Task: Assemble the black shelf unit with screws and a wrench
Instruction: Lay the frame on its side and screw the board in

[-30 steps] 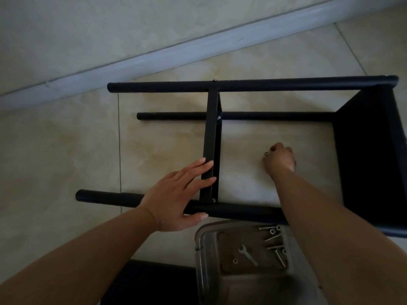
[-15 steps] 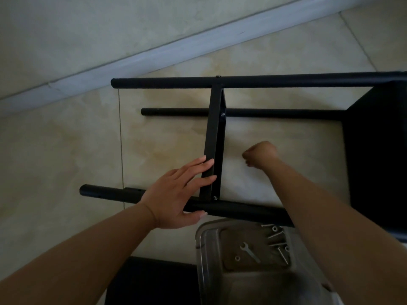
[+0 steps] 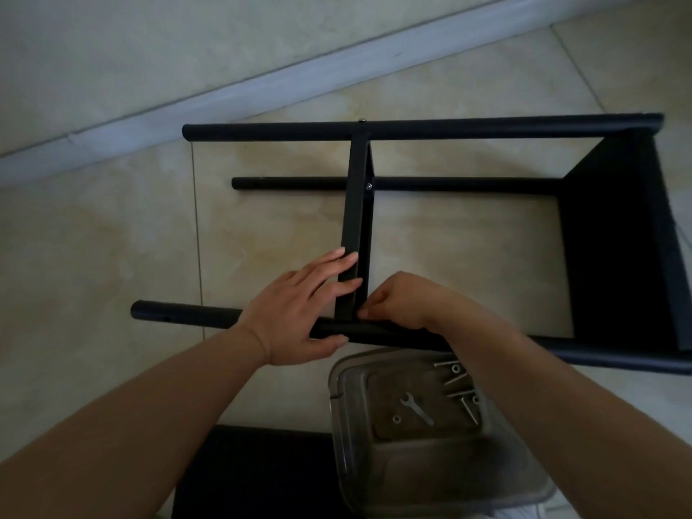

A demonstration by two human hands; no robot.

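Observation:
The black shelf unit lies on its side on the tiled floor, with long poles [image 3: 269,131] running left to right. A narrow middle shelf panel [image 3: 357,204] crosses between them, and a wide end panel [image 3: 618,237] closes the right side. My left hand [image 3: 299,312] presses straight fingers against the middle panel, with its thumb under the near pole [image 3: 179,316]. My right hand [image 3: 404,301] pinches its curled fingertips at the joint of that panel and the near pole. The small screw it holds is hidden by the fingers.
A clear plastic container [image 3: 339,425] sits just in front of the near pole, holding a small wrench [image 3: 417,408], several long screws [image 3: 458,380] and a nut [image 3: 395,418]. A black board [image 3: 254,473] lies at the bottom. The wall's baseboard [image 3: 262,84] runs behind the unit.
My right hand has moved left and toward me, from the floor between the poles to the joint at the near pole. The left hand stays on the panel.

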